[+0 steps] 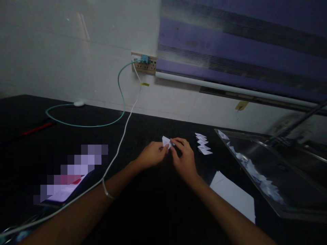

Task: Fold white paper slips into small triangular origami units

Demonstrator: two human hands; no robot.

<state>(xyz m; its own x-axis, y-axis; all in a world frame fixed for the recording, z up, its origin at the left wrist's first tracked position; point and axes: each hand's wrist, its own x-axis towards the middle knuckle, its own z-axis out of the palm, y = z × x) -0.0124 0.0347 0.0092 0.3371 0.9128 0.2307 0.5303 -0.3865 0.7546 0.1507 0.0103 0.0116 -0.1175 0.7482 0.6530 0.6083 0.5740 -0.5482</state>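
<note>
A small folded piece of white paper (pixel 166 141) is pinched between my left hand (pixel 152 155) and my right hand (pixel 184 158), low over the black counter (pixel 158 204). Both hands have their fingertips closed on the paper, the left from its left side and the right from its right. A row of several small folded white paper pieces (pixel 203 143) lies on the counter just right of my right hand. A flat white sheet of paper (pixel 233 195) lies beside my right forearm. A thin bangle circles my left wrist.
A steel sink (pixel 293 183) at the right holds a strip of white paper scraps (pixel 255 175). A white cable (pixel 122 139) and a teal cable (pixel 102 124) run from a wall socket (pixel 144 64) across the counter. A lit, blurred-out screen (pixel 68 180) lies left. A red pen (pixel 35 128) is far left.
</note>
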